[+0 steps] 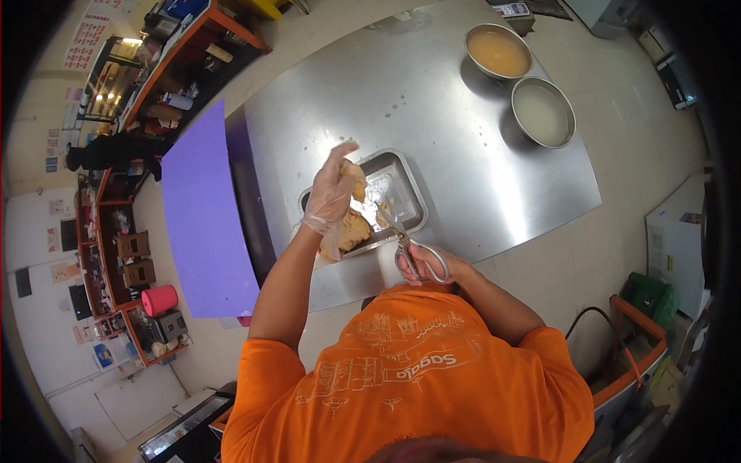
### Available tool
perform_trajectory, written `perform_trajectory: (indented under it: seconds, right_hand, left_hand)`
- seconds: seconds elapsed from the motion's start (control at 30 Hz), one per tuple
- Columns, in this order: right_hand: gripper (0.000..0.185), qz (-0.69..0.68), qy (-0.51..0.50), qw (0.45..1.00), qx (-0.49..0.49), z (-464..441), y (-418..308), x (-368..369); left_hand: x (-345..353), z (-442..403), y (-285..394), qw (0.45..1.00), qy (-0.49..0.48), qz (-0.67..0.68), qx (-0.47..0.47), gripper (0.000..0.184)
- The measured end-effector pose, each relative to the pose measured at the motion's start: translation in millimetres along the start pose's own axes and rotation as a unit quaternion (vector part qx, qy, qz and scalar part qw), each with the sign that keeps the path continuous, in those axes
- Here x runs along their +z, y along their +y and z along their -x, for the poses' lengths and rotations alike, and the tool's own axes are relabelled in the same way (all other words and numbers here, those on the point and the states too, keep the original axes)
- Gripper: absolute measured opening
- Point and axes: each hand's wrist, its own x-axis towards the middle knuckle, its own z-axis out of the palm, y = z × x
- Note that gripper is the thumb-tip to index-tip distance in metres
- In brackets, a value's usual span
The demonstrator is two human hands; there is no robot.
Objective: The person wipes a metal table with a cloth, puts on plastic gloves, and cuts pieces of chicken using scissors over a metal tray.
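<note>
My left hand [330, 193], in a clear plastic glove, grips a golden-brown piece of fried chicken [358, 182] above a metal tray [421, 202]. One finger sticks out past the chicken. Below that hand, a larger chicken piece [355, 230] lies at the tray's near left side, partly hidden by the glove. Bare and closed, my right hand [417, 266] holds metal kitchen scissors [403, 245] by their loop handles at the tray's near edge. The blades point into the tray, beside a small chicken scrap [384, 214]. Whether they touch it I cannot tell.
Two steel bowls, one with orange liquid [498, 54] and one with pale cloudy liquid [543, 114], stand at the steel table's [332, 92] far right. A purple panel [204, 224] borders the left side. Shelves and a dark-clothed person [116, 152] are farther left.
</note>
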Motion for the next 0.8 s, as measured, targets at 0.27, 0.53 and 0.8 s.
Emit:
perform_trajectory:
  seconds: [0.27,0.53,0.8]
  right_hand:
    - [0.055,-0.025,0.048,0.998,-0.022,32,19,4]
    - [0.061,-0.009,0.080,0.996,-0.033,43,29,-1]
    - [0.057,-0.007,0.067,0.997,-0.042,24,25,-2]
  left_hand:
    - [9,-28,-44,0.932,-0.238,-0.221,-0.162,0.025]
    - [2,-9,-112,0.861,-0.194,-0.470,0.015,0.039]
    - [-1,-7,-113,0.955,-0.190,-0.179,-0.139,0.024]
